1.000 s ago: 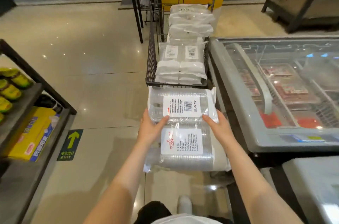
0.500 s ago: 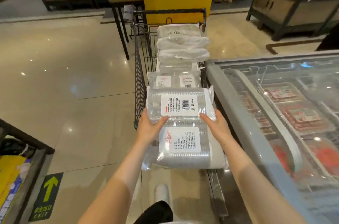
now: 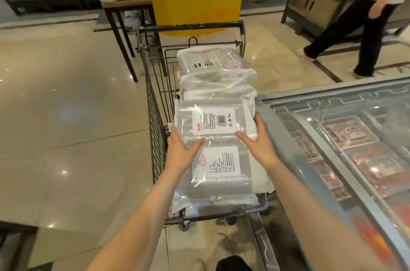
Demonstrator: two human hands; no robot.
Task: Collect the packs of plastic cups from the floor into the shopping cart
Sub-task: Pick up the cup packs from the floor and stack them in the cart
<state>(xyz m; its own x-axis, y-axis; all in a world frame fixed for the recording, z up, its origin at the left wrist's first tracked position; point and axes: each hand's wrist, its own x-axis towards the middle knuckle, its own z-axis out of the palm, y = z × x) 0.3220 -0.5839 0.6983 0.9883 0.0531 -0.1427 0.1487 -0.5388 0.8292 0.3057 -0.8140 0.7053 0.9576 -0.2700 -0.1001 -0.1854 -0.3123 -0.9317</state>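
Both hands, left hand and right hand, are pressing the clear plastic-wrapped cup pack between open palms over the black wire shopping cart, the grip holding it.

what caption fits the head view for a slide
Both hands, left hand and right hand, hold cup packs over the loaded shopping cart beside a freezer.

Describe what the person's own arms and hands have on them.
Nothing worn shows: the left hand and right hand are bare, with no gloves, rings, watch or bracelets visible. Both forearms are uncovered right to the frame's bottom edge, with no sleeve in view.
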